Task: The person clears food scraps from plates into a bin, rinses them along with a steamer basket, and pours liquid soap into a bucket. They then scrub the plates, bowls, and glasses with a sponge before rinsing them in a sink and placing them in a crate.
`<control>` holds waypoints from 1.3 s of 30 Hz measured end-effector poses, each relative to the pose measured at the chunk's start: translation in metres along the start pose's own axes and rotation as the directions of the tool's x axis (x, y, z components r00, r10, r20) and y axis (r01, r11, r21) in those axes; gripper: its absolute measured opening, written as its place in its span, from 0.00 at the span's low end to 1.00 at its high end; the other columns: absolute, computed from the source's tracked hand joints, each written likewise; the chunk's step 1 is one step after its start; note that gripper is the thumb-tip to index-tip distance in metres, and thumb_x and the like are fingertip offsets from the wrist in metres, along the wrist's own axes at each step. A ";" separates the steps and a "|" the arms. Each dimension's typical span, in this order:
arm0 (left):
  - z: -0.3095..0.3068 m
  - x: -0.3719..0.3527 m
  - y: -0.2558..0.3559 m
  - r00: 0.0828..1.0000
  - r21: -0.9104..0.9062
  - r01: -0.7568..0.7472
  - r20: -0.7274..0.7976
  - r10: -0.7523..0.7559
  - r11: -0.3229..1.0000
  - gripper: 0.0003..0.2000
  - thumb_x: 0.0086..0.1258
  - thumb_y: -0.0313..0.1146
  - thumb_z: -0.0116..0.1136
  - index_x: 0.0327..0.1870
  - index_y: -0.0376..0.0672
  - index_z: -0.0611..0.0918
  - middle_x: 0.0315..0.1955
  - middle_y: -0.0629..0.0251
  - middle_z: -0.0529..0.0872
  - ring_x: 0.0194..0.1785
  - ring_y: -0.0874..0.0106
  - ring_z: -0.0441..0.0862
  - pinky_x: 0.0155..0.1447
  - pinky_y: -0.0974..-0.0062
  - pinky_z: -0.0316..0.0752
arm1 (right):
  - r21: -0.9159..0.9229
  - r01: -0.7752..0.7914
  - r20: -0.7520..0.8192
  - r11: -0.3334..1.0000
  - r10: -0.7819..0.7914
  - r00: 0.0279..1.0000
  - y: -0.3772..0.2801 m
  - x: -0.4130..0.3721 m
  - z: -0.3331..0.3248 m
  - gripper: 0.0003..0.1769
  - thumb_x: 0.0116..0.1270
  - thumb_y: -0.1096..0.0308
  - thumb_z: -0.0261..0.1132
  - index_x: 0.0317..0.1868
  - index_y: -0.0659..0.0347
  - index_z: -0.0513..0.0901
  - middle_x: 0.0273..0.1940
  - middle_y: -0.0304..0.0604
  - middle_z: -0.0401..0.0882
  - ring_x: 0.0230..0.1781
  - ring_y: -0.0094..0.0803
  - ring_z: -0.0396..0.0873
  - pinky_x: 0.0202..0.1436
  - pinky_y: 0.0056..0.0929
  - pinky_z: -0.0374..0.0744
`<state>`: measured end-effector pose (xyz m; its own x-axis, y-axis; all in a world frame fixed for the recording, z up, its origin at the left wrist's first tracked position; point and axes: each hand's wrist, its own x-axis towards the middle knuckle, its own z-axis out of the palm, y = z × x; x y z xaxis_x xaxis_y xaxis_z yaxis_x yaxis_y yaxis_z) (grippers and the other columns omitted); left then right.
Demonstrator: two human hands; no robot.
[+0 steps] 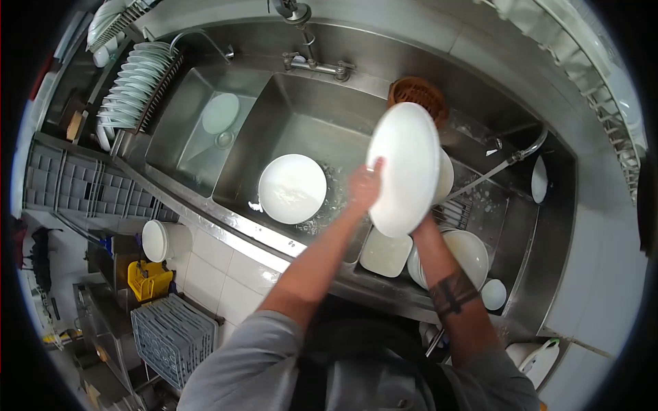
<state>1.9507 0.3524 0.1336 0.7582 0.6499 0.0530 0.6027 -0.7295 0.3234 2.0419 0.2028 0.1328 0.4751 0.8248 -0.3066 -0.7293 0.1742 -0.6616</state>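
My left hand (pixel 365 187) grips the left edge of a large white plate (pixel 406 168), its thumb on the face turned to me. The plate is tilted steeply above the right side of the sink. My right forearm (pixel 449 284) reaches behind the plate's lower right edge, so my right hand and its fingers are hidden. Another white dish (pixel 444 175) shows partly behind the held plate. Below my hands are a square white container (pixel 387 253) and stacked white plates (pixel 469 257). A white plate (pixel 293 189) lies in the wet middle basin.
A brown basket (pixel 419 94) stands behind the plate. A tap (pixel 510 161) runs at the right. The left basin holds a white disc (pixel 221 114) under water. Plates fill a rack (pixel 140 85) at the far left. Grey crates (pixel 175 339) and a white bucket (pixel 156 241) are below.
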 end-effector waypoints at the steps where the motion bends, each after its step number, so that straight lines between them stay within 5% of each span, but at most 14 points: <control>1: 0.018 0.003 -0.051 0.994 -0.107 0.110 0.023 -0.108 0.988 0.22 0.84 0.46 0.56 0.61 0.33 0.79 0.41 0.50 0.90 0.40 0.54 0.88 0.46 0.52 0.83 | 0.185 -0.028 0.032 0.982 0.022 0.999 -0.014 -0.019 0.060 0.34 0.84 0.45 0.54 0.79 0.60 0.68 0.72 0.48 0.77 0.67 0.42 0.79 0.71 0.45 0.80; 3: -0.006 -0.008 -0.125 0.948 -0.318 0.304 0.004 -0.319 0.898 0.21 0.82 0.46 0.56 0.59 0.33 0.77 0.40 0.44 0.90 0.38 0.45 0.88 0.43 0.47 0.82 | 0.365 -0.052 0.064 0.929 0.031 0.997 -0.026 -0.029 0.131 0.34 0.84 0.48 0.57 0.80 0.61 0.66 0.70 0.49 0.78 0.65 0.42 0.81 0.68 0.43 0.81; 5: -0.041 -0.034 -0.167 0.910 -0.418 0.361 -0.035 -0.412 0.834 0.21 0.81 0.44 0.58 0.59 0.33 0.76 0.40 0.42 0.90 0.38 0.42 0.89 0.42 0.46 0.82 | -0.316 -0.039 -0.292 0.948 -0.058 0.955 -0.004 -0.004 0.135 0.31 0.76 0.60 0.69 0.73 0.64 0.74 0.64 0.46 0.83 0.62 0.38 0.83 0.65 0.39 0.82; 8: -0.040 -0.059 -0.230 0.886 -0.415 0.456 0.130 -0.445 0.787 0.17 0.77 0.41 0.64 0.52 0.35 0.78 0.38 0.41 0.88 0.46 0.43 0.87 0.51 0.49 0.79 | -0.705 -0.166 -0.302 0.689 -0.080 0.950 0.050 0.042 0.111 0.36 0.59 0.72 0.74 0.69 0.67 0.77 0.57 0.54 0.87 0.53 0.43 0.86 0.59 0.41 0.82; 11: -0.052 -0.067 -0.285 0.872 -0.052 0.335 0.395 -0.288 0.941 0.22 0.71 0.39 0.65 0.60 0.33 0.78 0.59 0.40 0.83 0.66 0.46 0.80 0.70 0.53 0.77 | -0.729 -0.203 -0.402 0.654 -0.168 0.900 0.117 0.072 0.091 0.29 0.51 0.75 0.73 0.57 0.71 0.85 0.46 0.57 0.90 0.45 0.47 0.89 0.53 0.43 0.83; 14: -0.080 -0.073 -0.303 0.848 -0.013 0.405 0.379 -0.370 0.914 0.22 0.70 0.39 0.66 0.61 0.39 0.80 0.60 0.44 0.82 0.67 0.49 0.79 0.70 0.54 0.77 | -0.759 -0.256 -0.443 0.598 -0.189 0.876 0.163 0.082 0.083 0.24 0.53 0.77 0.73 0.54 0.70 0.87 0.43 0.51 0.91 0.41 0.41 0.89 0.49 0.38 0.84; 20: -0.048 -0.086 -0.374 0.904 -0.205 0.312 0.364 -0.223 0.928 0.18 0.70 0.40 0.66 0.57 0.40 0.83 0.60 0.48 0.83 0.65 0.50 0.81 0.69 0.54 0.77 | -0.828 -0.440 -0.553 0.347 -0.382 0.740 0.227 0.091 0.079 0.32 0.56 0.60 0.76 0.60 0.66 0.84 0.51 0.63 0.89 0.51 0.58 0.89 0.59 0.46 0.84; 28: -0.087 -0.053 -0.265 0.980 -0.283 0.200 0.080 -0.184 0.938 0.13 0.72 0.29 0.68 0.55 0.38 0.84 0.49 0.52 0.85 0.51 0.56 0.87 0.57 0.59 0.81 | -0.865 -0.364 -0.447 0.344 -0.203 0.871 0.208 0.095 0.116 0.33 0.61 0.60 0.72 0.65 0.66 0.80 0.51 0.66 0.87 0.56 0.63 0.85 0.60 0.50 0.83; 32: -0.101 -0.025 -0.134 0.992 -0.709 0.001 -0.091 -0.092 0.705 0.11 0.76 0.29 0.65 0.54 0.36 0.84 0.40 0.57 0.89 0.41 0.64 0.88 0.48 0.65 0.83 | -0.947 -0.172 -0.230 0.271 -0.202 0.952 0.121 0.034 0.122 0.33 0.63 0.63 0.73 0.67 0.66 0.79 0.46 0.59 0.90 0.45 0.51 0.91 0.50 0.44 0.87; 34: -0.073 -0.021 -0.066 1.000 -0.853 0.018 0.011 -0.016 0.522 0.10 0.78 0.30 0.63 0.53 0.34 0.85 0.37 0.61 0.90 0.40 0.69 0.89 0.48 0.69 0.83 | -0.853 -0.169 -0.314 0.494 -0.227 0.922 0.058 -0.020 0.093 0.29 0.66 0.68 0.73 0.67 0.66 0.80 0.41 0.51 0.90 0.34 0.35 0.89 0.38 0.36 0.86; 35: -0.066 -0.019 -0.025 0.974 -0.938 0.216 0.225 0.002 0.272 0.10 0.78 0.29 0.62 0.55 0.35 0.84 0.40 0.62 0.90 0.43 0.70 0.88 0.51 0.70 0.82 | -0.916 -0.153 -0.314 0.371 -0.424 0.849 0.034 -0.041 0.057 0.23 0.69 0.74 0.70 0.64 0.66 0.81 0.38 0.44 0.88 0.27 0.26 0.85 0.31 0.30 0.84; 36: -0.058 -0.019 0.015 0.908 -0.910 0.414 0.414 0.072 0.007 0.11 0.78 0.29 0.61 0.57 0.37 0.84 0.43 0.63 0.89 0.46 0.70 0.87 0.54 0.71 0.82 | -0.864 -0.194 -0.401 0.464 -0.404 0.822 -0.041 -0.077 0.077 0.20 0.70 0.76 0.68 0.61 0.65 0.81 0.37 0.43 0.88 0.28 0.26 0.85 0.31 0.30 0.84; 37: -0.027 -0.017 0.046 0.828 -0.827 0.560 0.560 0.027 -0.045 0.13 0.78 0.31 0.61 0.59 0.37 0.83 0.44 0.63 0.88 0.46 0.71 0.86 0.53 0.72 0.81 | -0.845 -0.096 -0.413 0.527 -0.526 0.744 -0.080 -0.096 0.036 0.23 0.68 0.62 0.74 0.60 0.63 0.83 0.41 0.47 0.87 0.28 0.30 0.84 0.32 0.34 0.83; 39: 0.076 -0.003 0.080 0.627 -0.635 0.769 0.772 -0.103 -0.074 0.19 0.76 0.36 0.61 0.63 0.39 0.80 0.46 0.63 0.87 0.47 0.70 0.85 0.51 0.71 0.81 | -0.950 -0.086 -0.296 0.300 -0.781 0.550 -0.186 -0.121 0.009 0.13 0.73 0.66 0.70 0.52 0.62 0.83 0.38 0.44 0.85 0.28 0.28 0.82 0.33 0.32 0.82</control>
<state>2.0149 0.2759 0.0874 0.6057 0.3179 -0.7295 0.3810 0.6889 0.6166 2.1157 0.0753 0.2993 0.9766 0.1584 0.1452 0.2081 -0.5294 -0.8224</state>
